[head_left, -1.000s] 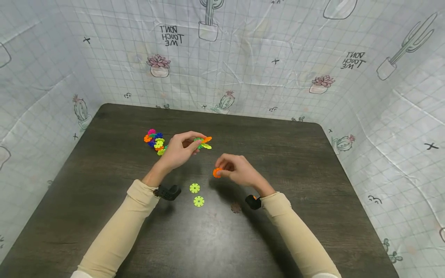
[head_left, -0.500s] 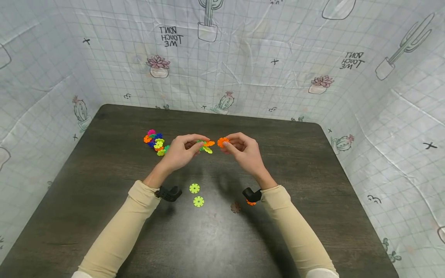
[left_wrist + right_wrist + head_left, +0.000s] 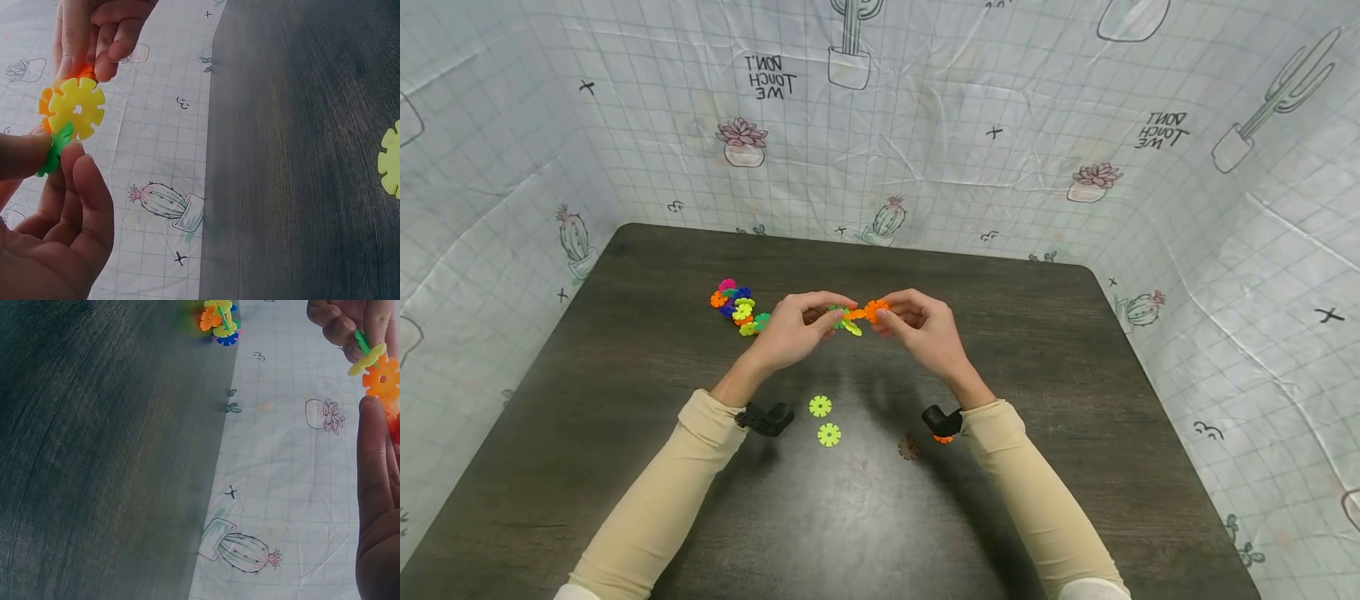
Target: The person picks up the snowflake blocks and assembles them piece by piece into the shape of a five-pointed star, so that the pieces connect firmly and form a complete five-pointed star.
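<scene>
In the head view, the black wrist device (image 3: 943,420) on the right hand (image 3: 931,333) partly hides a loose orange disc (image 3: 942,438), and the joins within the multicoloured cluster (image 3: 742,312) are too small to tell. In the left wrist view, fingers of the left hand (image 3: 793,329) cover part of the green disc (image 3: 57,150), the yellow disc (image 3: 89,112) masks much of the middle orange disc (image 3: 45,106), and a yellow-green disc (image 3: 391,162) is cut off by the right edge. In the right wrist view, the top edge crops the cluster, and the right edge and fingers obscure the outer orange disc (image 3: 394,428), whose engagement with its neighbour cannot be determined.
</scene>
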Motion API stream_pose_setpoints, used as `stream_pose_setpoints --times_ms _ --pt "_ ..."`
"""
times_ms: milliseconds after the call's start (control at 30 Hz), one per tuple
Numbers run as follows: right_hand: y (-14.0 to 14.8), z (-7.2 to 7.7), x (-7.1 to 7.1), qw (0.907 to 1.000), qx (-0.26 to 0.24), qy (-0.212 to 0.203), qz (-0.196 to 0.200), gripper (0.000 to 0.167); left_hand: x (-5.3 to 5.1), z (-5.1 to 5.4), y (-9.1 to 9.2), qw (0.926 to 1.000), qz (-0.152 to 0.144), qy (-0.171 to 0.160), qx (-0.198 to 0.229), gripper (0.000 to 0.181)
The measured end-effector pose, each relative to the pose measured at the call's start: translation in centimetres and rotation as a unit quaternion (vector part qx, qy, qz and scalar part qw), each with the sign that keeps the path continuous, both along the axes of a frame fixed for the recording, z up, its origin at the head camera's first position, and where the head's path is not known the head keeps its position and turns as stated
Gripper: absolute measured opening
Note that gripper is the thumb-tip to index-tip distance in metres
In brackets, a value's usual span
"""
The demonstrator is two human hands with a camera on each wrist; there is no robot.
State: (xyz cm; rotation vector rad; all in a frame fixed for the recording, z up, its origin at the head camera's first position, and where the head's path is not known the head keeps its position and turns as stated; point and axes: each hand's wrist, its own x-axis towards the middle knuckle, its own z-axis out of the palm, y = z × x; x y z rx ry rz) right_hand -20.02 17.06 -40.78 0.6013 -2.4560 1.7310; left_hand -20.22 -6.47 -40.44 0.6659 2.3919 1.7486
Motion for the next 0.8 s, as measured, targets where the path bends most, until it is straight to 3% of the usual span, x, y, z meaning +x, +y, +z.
stream_pose_setpoints --times_ms 333,800 --pt "0.0 -0.2 0.2 0.9992 -0.019 -0.033 0.015 0.019 0.2 -0.1 0.3 0.9995 0.017 0.013 -0.024 0.02" --pt "0.0 0.0 0.3 0.9977 -0.049 -0.04 0.023 0.018 0.4 0.0 1.1 0.9982 0.045 0.019 -0.036 0.014"
